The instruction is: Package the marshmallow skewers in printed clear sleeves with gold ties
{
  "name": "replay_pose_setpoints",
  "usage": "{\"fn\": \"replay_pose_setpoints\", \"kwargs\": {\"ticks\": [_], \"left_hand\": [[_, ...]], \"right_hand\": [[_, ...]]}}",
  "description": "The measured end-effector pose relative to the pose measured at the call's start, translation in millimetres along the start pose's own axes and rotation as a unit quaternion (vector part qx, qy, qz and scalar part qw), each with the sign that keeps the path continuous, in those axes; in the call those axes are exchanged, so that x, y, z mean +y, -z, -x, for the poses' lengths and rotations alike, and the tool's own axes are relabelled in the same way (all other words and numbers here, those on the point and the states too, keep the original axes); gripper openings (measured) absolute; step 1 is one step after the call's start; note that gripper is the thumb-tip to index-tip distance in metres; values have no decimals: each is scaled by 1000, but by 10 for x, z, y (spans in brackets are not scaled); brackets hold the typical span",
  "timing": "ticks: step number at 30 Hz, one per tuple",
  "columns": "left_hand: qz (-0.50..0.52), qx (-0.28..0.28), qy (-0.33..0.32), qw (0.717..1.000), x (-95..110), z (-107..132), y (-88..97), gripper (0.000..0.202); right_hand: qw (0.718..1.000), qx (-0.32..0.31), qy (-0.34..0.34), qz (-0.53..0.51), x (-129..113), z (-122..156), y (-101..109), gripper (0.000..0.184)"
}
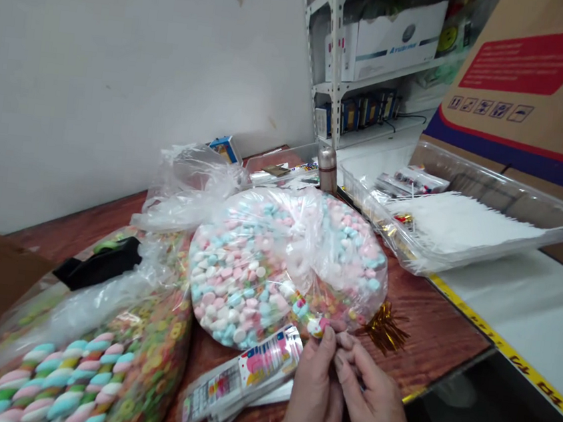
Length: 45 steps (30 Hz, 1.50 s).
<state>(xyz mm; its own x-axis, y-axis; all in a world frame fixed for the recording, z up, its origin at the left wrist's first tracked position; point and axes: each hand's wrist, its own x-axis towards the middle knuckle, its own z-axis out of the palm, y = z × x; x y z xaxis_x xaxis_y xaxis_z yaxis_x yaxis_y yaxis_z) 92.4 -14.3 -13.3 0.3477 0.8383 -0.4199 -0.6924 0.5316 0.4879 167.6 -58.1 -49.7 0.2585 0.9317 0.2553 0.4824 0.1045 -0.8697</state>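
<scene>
Both my hands are low in the view at the table's near edge. My left hand and my right hand pinch a small transparent packet of pastel candies at their fingertips. It lies against a round plastic bag of pink, white and blue candies. Gold twist ties lie just right of my right hand. A stack of printed packaging sleeves lies left of my left hand. Further left is a large bag of twisted marshmallows and fruit-ring candies.
The items rest on a reddish-brown wooden table with yellow-printed tape along its right side. Behind stand a transparent plastic tray holding white paper and packets, a metal bottle, a cardboard box and white shelving.
</scene>
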Motion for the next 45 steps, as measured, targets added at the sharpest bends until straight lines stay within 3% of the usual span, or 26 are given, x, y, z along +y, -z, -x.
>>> {"fn": "replay_pose_setpoints", "kwargs": {"ticks": [3, 8, 12, 16, 18, 20, 23, 25, 28, 32, 35, 42, 45], "left_hand": [[-23, 9, 8, 1000, 17, 16, 39, 16], [-36, 11, -12, 999, 176, 26, 46, 21], [-14, 20, -46, 999, 311, -30, 13, 24], [-114, 64, -83, 988, 297, -44, 68, 37], [-227, 124, -160, 953, 262, -20, 128, 40], [-368, 152, -241, 885, 245, 17, 182, 36], [-526, 102, -297, 790, 272, 65, 214, 12], [-564, 76, -318, 758, 303, 78, 213, 2], [-574, 69, -334, 745, 289, 87, 203, 9], [-539, 28, -355, 763, 87, 139, 175, 11], [-475, 10, -356, 805, -47, 175, 175, 8], [-267, 31, -143, 952, 120, 57, 241, 25], [-171, -8, -62, 983, 145, 11, 156, 33]], "right_hand": [[999, 9, 10, 33, 72, 26, -28, 22], [987, 67, 100, 102, 148, 64, 8, 17], [993, 53, 70, 73, 111, 103, 21, 20], [991, 71, 65, 92, 110, 101, 34, 19], [986, 82, 79, 117, 129, 79, 51, 17], [983, 86, 92, 135, 144, 61, 68, 16], [981, 76, 107, 142, 144, 61, 75, 15], [981, 71, 113, 140, 139, 78, 70, 14], [985, 64, 99, 127, 135, 104, 63, 13], [998, 36, 21, 48, 125, 96, 68, 15], [995, 12, -67, -79, 131, 66, 67, 19], [909, -15, -222, -352, 186, 90, 10, 32], [867, -35, -239, -437, 140, 111, -34, 34]]}}
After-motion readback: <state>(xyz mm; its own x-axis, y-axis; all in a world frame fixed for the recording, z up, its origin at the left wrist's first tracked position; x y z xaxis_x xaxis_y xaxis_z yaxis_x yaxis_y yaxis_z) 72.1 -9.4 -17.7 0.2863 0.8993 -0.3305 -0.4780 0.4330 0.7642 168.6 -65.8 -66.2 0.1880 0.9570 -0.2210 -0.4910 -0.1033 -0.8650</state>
